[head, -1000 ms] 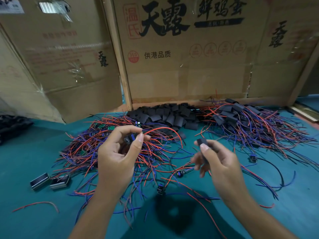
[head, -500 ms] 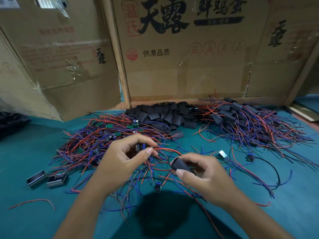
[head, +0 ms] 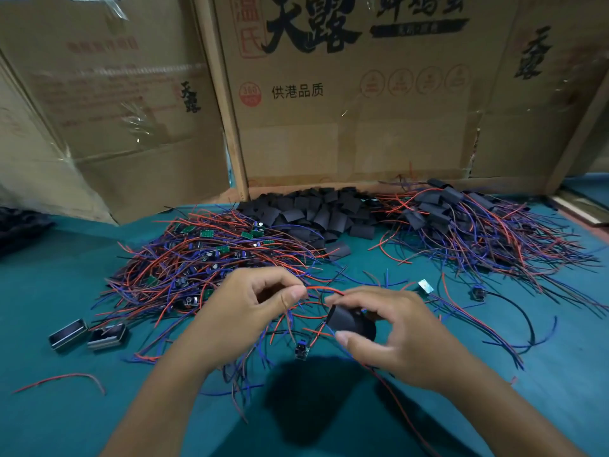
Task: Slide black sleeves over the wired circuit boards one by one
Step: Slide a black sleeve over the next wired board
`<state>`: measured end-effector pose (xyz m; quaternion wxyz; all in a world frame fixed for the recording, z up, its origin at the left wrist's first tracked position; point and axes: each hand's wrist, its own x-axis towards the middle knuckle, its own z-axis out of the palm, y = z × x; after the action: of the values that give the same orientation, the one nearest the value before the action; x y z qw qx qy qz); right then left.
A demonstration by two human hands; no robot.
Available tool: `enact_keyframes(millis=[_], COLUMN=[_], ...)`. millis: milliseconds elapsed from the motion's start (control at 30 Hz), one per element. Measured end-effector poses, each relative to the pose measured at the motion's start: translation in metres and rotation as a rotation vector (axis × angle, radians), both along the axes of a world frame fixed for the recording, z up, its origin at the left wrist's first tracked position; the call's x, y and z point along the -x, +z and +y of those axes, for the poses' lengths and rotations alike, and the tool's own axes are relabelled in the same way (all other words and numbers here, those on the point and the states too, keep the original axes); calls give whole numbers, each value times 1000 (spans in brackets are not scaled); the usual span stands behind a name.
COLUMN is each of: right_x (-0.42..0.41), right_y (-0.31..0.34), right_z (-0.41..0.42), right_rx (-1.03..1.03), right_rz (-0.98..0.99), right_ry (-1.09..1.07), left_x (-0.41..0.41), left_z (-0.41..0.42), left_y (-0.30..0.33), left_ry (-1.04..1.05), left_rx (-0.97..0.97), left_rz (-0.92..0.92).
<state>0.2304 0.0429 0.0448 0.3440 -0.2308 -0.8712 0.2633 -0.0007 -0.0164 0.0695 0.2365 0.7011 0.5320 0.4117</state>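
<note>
My right hand (head: pixel 398 338) pinches a black sleeve (head: pixel 351 321) between thumb and fingers, its open mouth turned left. My left hand (head: pixel 245 305) holds a wired circuit board inside curled fingers; the board itself is hidden, and its red wire (head: pixel 324 289) arcs from the fingertips toward the sleeve. The two hands are a few centimetres apart above the green table. A pile of bare wired boards (head: pixel 204 255) lies behind my left hand. Loose black sleeves (head: pixel 313 214) are heaped at the back centre. Sleeved boards with wires (head: pixel 461 225) are piled at the back right.
Cardboard boxes (head: pixel 346 94) wall off the back of the green table (head: pixel 66 291). Two small metal housings (head: pixel 87 334) lie at the left. A loose board (head: pixel 301 351) sits below my hands, a red wire scrap (head: pixel 62 379) at front left, a black cable (head: pixel 524 311) at right.
Both hands came down and closer together. My right hand brought the sleeve leftward toward the wires held by my left hand, turning its open end to face them.
</note>
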Motion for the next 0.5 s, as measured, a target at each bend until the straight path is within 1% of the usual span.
enact_keyframes(millis=[33,133,200,233,300,500], right_x=[-2,-7,-10,-10,-8,7], right_y=[-1,-3,-4,-5,-8,-16], right_z=[3,14,21,23,24,13], right_rx=[34,245,327,349,379,442], right_rz=[42,238,348,371,369,325], right_ry=[-34,-101,-128,-137,-129,-50], left_x=[2,8,13,13,12,9], left_z=[0,0,0,0,1,1], left_y=[1,2,2,2,3,2], left_ry=[21,88,134,152,177,179], left_rx=[-30,-75,-91,-99,-115,-123], left_rz=[-29,-157,-265,-313,-363,-404])
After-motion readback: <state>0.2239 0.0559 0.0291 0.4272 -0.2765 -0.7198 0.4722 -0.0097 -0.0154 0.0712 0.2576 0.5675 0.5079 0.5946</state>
